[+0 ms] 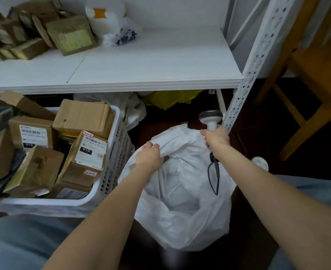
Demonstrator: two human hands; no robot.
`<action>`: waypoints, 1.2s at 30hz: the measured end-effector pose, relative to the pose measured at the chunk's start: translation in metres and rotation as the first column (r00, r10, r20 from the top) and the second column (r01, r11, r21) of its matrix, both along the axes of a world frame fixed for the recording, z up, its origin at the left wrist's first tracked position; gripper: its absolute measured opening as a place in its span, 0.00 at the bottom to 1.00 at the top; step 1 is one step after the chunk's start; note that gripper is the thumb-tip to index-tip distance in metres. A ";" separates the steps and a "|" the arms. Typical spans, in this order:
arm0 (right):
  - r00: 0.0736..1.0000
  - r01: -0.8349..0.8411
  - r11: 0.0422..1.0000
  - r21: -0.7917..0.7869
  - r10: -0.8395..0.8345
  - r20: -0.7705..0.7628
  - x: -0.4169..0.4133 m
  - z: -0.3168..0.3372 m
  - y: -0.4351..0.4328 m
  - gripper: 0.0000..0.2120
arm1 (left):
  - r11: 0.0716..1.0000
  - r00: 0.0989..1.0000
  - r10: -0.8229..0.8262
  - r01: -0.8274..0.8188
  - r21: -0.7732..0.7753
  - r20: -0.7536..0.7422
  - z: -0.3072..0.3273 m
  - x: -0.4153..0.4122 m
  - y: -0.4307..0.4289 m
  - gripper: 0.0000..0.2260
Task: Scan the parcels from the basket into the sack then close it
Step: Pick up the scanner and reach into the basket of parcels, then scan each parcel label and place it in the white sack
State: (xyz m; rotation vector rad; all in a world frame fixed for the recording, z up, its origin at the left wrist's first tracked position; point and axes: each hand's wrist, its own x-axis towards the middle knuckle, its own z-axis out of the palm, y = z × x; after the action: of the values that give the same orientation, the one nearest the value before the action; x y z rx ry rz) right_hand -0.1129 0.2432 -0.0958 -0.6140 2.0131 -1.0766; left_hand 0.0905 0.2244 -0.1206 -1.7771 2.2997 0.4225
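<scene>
L hand (148, 154) fingers curled pinching rim of sack (182, 201) on floor beside basket (110, 172), R hand (216, 138) wrapped round scanner (211, 118); sack looks thin, floppy, light, so grab bunched rim w/ both hands

Cardboard parcels (91, 152) fill the white basket (114, 168) beside the open white sack (180, 211).

The person's forearms (110, 207) are bare up to the left hand (149, 155) and the right hand (217, 137). The legs are covered by blue-grey, denim-like trousers (24, 242), seen at both lower corners. A pale, rounded shoe (260, 162) toe shows on the right.
</scene>
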 end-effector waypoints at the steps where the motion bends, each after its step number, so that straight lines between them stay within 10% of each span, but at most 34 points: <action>1: 0.999 0.004 1.000 -0.005 -0.004 -0.044 -0.008 0.011 0.008 0.17 | 1.000 1.000 -0.014 0.014 -0.013 -0.018 0.008 -0.009 0.005 0.22; 9: 0.960 0.050 0.991 0.124 -0.013 -0.281 -0.050 0.062 0.089 0.16 | 0.981 0.982 -0.148 0.131 -0.143 -0.116 0.049 -0.078 0.050 0.21; 19: 0.951 -0.058 0.994 -0.092 0.083 0.298 -0.013 0.060 0.098 0.04 | 0.967 0.987 -0.124 0.097 -0.236 -0.102 0.071 -0.071 0.055 0.22; 36: 0.887 -0.299 0.947 -0.121 0.322 0.330 0.139 0.033 -0.027 0.07 | 0.886 0.966 0.254 -0.252 -0.388 -0.047 0.105 0.112 -0.040 0.21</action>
State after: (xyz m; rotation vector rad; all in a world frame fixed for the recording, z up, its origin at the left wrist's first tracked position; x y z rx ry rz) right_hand 0.0259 0.2157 -0.0632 -0.7011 1.5186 -0.9810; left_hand 0.2026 0.1842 -0.0155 -2.2754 2.2738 -0.0153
